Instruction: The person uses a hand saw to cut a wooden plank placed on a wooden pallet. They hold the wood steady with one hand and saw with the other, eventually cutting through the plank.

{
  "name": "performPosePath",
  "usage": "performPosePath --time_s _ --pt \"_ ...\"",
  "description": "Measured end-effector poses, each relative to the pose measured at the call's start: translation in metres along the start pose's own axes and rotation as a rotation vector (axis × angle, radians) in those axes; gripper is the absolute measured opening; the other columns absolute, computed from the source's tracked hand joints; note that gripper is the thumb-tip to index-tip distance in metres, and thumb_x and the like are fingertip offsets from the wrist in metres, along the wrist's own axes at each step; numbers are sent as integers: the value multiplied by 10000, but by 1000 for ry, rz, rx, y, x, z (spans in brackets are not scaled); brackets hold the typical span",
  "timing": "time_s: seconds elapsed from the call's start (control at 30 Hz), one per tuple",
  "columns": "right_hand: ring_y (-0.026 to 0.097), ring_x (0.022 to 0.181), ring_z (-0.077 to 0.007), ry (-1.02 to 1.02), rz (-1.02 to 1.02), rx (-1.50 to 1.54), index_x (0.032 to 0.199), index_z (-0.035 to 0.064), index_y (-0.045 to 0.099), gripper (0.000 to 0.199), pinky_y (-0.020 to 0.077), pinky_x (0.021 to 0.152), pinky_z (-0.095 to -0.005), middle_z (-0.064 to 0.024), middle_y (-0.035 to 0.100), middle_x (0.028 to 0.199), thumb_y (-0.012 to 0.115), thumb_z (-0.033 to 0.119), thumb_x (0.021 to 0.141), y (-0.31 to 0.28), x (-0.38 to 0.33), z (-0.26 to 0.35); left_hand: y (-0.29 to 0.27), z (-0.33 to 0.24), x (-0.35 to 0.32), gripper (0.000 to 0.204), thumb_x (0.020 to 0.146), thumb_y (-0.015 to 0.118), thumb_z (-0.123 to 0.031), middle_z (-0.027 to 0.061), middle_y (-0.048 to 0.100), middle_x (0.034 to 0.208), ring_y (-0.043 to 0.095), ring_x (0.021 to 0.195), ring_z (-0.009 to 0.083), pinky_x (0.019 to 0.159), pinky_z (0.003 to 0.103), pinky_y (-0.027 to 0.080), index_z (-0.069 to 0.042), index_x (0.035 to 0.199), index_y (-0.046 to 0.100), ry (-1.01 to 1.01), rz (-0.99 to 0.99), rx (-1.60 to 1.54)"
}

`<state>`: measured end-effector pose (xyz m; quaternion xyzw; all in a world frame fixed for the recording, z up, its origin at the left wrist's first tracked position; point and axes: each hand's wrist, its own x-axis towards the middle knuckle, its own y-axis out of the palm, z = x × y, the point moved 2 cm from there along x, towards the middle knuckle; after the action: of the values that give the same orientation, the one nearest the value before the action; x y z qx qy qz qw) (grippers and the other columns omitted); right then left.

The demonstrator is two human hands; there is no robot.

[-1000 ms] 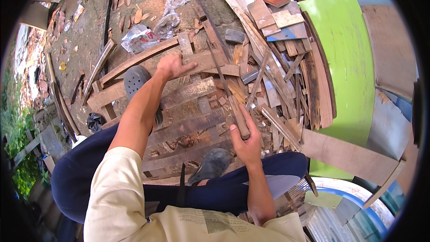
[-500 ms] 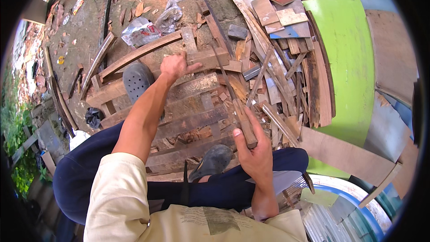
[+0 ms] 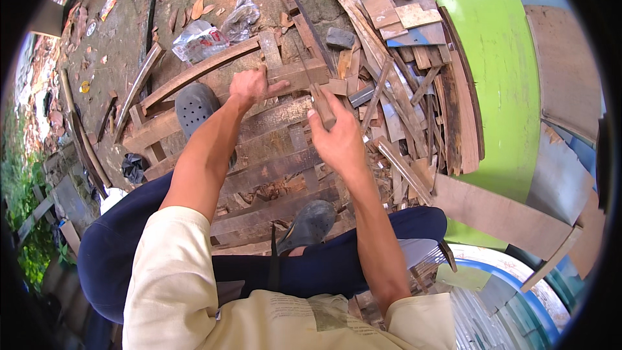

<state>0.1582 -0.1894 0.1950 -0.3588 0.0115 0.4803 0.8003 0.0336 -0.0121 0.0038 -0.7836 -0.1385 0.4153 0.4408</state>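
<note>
R hand (image 3: 338, 141) fist closed on saw handle (image 3: 322, 106), blade pointing away/up-frame; L hand (image 3: 251, 84) pressing plank (image 3: 285, 79).

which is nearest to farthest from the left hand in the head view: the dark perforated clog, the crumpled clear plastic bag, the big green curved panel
From the left hand:
1. Dark perforated clog, just to its left on the wooden slats.
2. Crumpled clear plastic bag, up and left on the dirt.
3. Big green curved panel, far off at the right.

We stand in an outdoor scrap-wood yard: bare dirt ground (image 3: 116, 39) strewn with dry leaves, a heap of offcut planks (image 3: 414, 84), a weathered wooden pallet (image 3: 259, 149), plastic litter (image 3: 201, 39), green plants (image 3: 19, 188) at the edge.
</note>
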Motion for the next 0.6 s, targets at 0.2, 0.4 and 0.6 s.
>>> performPosePath --time_s 0.2,0.4,0.6 --pt "741 1025 -364 41 43 144 1489 -17 488 564 556 856 -398 -305 720 1084 653 161 980 -33 -118 33 -6 10 6 978 850 465 -881 229 750 917 745 910 388 819 502 580 30 1160 642 -20 21 23" --pt "755 991 -273 121 -20 153 1451 -41 532 527 560 828 -366 -279 736 1083 657 162 981 -46 -92 20 0 13 2 956 857 482 -861 238 739 858 740 875 405 782 512 581 29 1171 639 -24 -17 16" --pt "692 1173 -305 38 -24 129 1426 -48 553 513 511 990 -372 -288 699 1225 658 177 977 -49 -56 10 -1 15 3 923 860 514 -838 249 734 859 740 859 410 770 513 587 26 1162 632 -13 -46 4"
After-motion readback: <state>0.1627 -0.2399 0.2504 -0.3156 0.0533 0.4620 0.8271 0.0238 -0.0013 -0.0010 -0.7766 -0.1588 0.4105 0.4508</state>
